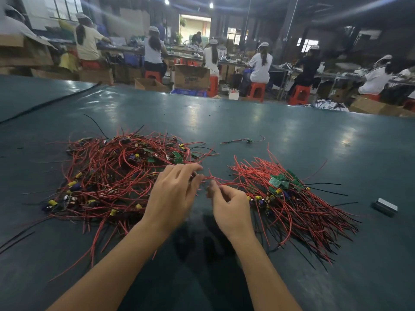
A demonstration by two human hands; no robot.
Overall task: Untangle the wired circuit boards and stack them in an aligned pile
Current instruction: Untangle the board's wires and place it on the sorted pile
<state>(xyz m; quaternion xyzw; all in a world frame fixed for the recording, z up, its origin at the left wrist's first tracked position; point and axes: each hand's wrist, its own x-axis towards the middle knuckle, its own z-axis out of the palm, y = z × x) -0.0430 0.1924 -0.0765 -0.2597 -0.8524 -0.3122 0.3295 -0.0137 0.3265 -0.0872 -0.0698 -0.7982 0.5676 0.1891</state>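
Right hand (230, 206) pinches red wire (207, 177); left hand (174, 194) too.

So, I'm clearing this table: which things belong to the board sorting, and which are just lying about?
Job: tangled heap, stacked pile, stray wired board, red wire pinched by left hand and right hand.
Lying about: grey box, black cable far left.

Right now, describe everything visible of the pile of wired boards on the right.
The right pile is a stack of small green circuit boards with yellow and dark capacitors, their red and black wires fanning toward the near right in roughly one direction. It lies on the dark green table. The right hand sits at its left edge, pinching a red wire leading toward it.
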